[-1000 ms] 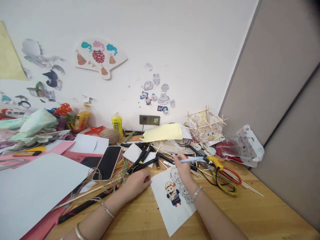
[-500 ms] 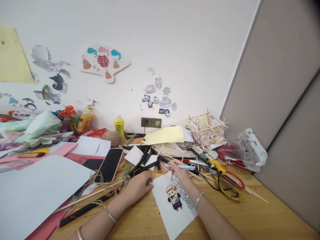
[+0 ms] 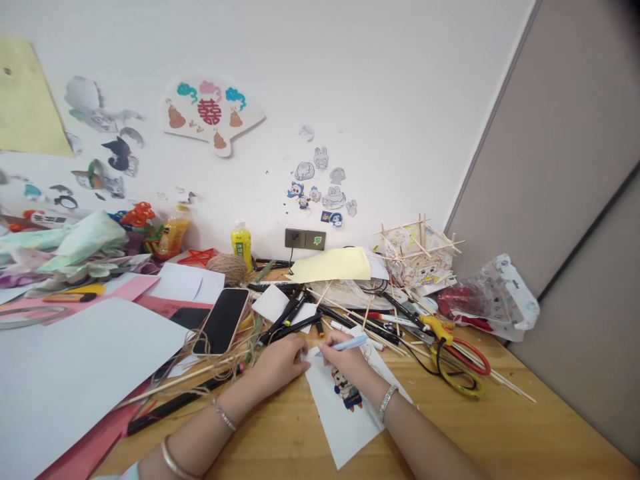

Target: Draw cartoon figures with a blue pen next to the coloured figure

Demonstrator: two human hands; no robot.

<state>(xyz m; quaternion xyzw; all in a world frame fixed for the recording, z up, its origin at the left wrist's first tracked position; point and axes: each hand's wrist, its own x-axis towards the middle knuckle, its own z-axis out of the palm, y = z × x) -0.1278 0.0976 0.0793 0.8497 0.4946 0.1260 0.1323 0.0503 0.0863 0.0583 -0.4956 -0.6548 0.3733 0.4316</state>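
A white sheet of paper lies at an angle on the wooden table, bearing a coloured cartoon figure and black outline drawings partly covered by my right hand. My right hand is closed around a light blue pen, its tip low over the sheet's upper left corner. At the sheet's left edge rests my left hand, fingers curled and thumb against the paper's corner.
Black markers and wooden sticks lie beyond the sheet. A phone, twine and large white paper are on the left. Scissors with yellow handles lie to the right, a plastic bag behind them. A yellow bottle stands near the wall.
My right hand has moved left and slightly down, bringing the pen from above the sheet to its upper left corner. The sheet has turned a little. My left hand has shifted slightly.
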